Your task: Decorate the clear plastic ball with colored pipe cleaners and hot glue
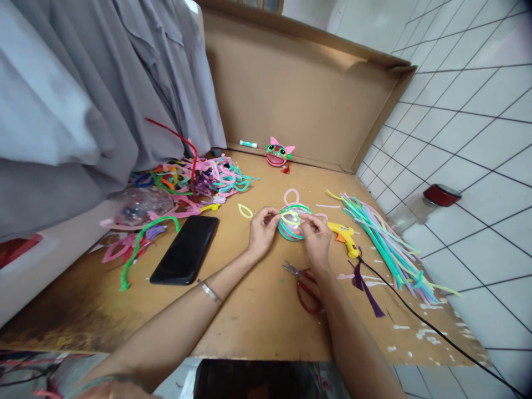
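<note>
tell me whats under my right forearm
The scissors reach the inner edge of your right forearm; the blades and most of the red handles show. Any bit of handle tucked beneath, and whatever else lies there, is covered and can't be seen.

Black cord (424, 318), grey cloth (166, 83) — cut off; dark object (233, 379) below — unclear.
</note>
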### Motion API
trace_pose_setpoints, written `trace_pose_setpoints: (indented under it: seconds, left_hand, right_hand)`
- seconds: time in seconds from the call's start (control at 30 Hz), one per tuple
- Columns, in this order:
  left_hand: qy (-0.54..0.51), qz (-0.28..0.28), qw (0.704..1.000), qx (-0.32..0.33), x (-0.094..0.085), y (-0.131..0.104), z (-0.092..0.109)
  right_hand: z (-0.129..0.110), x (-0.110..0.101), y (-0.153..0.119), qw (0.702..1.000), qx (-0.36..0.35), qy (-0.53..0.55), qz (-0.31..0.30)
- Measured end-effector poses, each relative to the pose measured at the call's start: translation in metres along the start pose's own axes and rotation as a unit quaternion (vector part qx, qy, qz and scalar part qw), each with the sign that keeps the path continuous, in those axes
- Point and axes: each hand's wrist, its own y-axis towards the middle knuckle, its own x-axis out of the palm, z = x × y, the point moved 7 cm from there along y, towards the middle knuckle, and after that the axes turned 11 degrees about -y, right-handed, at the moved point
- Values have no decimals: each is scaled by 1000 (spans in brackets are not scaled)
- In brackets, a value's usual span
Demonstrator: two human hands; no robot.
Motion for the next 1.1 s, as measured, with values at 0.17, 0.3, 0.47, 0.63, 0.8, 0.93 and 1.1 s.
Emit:
trace_pose_setpoints:
  seconds: [0.17,0.3,0.47,0.63,0.8,0.93,1.1]
  left_hand:
    - [38,4,999,34,-1,-1,4]
    - [96,-3,992,78,-1,-3,10]
    - [120,-30,986,115,2,-6,18]
    - [126,-41,985,114,6,-10,24]
    - [128,-32,987,95,10,-13,28]
    - [131,-35,988,75,11,-11,24]
    - [163,-38,982,83,12,-8,24]
  right_hand:
    - [0,1,-1,1000,-1,-1,-1]
    - [0,1,-1,1000,1,-3,2]
    - [0,1,0,1000,-2,-15,-3]
    - [1,1,0,1000,0,-4,-1]
    - [-4,3,-3,1000,-13,-20,-1]
    - [-6,5,-6,1000,-16,-17,7]
    - [-6,6,-5,1000,-9,5,7]
